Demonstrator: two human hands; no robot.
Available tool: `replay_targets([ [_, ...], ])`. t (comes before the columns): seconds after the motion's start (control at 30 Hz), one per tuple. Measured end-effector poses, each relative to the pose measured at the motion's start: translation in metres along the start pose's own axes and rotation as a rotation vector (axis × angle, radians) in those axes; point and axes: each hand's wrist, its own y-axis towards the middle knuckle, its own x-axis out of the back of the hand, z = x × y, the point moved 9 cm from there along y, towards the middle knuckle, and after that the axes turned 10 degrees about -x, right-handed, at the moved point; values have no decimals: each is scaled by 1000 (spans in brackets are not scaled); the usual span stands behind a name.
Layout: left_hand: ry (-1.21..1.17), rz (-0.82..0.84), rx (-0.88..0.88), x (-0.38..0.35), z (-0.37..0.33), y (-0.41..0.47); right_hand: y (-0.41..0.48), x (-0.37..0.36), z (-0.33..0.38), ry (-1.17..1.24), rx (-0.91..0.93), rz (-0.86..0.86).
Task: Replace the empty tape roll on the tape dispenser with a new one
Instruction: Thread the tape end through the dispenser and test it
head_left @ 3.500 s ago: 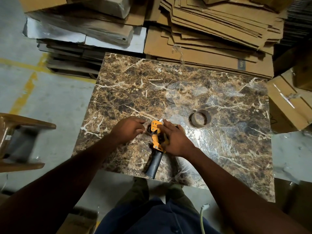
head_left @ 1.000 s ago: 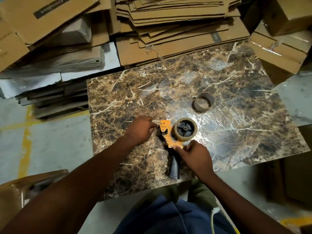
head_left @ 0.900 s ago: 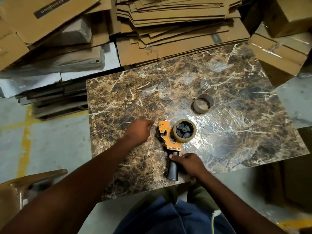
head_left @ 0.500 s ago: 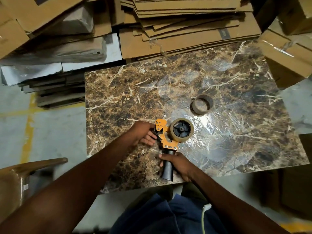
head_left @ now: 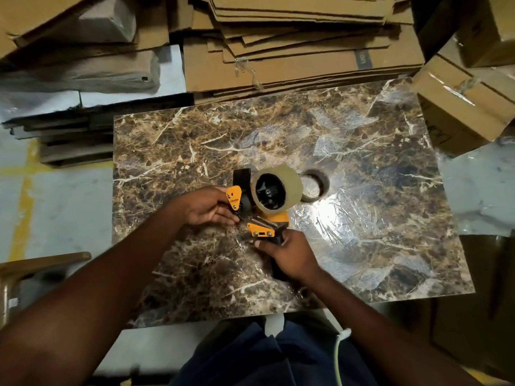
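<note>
the tape dispenser (head_left: 257,218), lifted clear above the marble-patterned table (head_left: 362,218), carries a new tape roll (head_left: 278,190) seated on its black spoked hub; the roll's face tilts toward the camera. the roll is a thick cylinder of glossy tan film, probably firm across its width but easily dented at the edge, and its smooth side offers little grip; the sticky free end, not discernible here, is the part that will cling and tear if mishandled. the frame is orange sheet metal, stiff and thin-edged, with small screws and a visible coil spring near the base. the handle is dark and looks rubbery, the natural place to hold; the serrated cutter at the front, not clearly shown, is best avoided. the whole tool should be light enough for one hand.

the right hand (head_left: 289,253) is wrapped around the handle just below the orange plate. the left hand (head_left: 207,208) pinches the front end of the frame, fingers curled at the orange tab.

the empty core (head_left: 315,186), a thin cardboard ring, lies on the table beyond the dispenser, partly hidden by the roll. the tabletop is glossy, covered with wrinkled clear film. flattened cardboard sheets (head_left: 292,51) and a taped box (head_left: 459,107) surround it.
</note>
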Motion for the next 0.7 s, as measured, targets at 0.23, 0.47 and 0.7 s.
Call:
replay_targets([
  [0.23,-36,-69,-110,13,-47,23,23,36,53,-410,196,-229],
  [0.47,-214,-181,-178,55,-61,46,52,24,104,-585,305,-255],
  [0.7,-291,23,-103,53,-44,43,62,14,125,-587,343,-211],
])
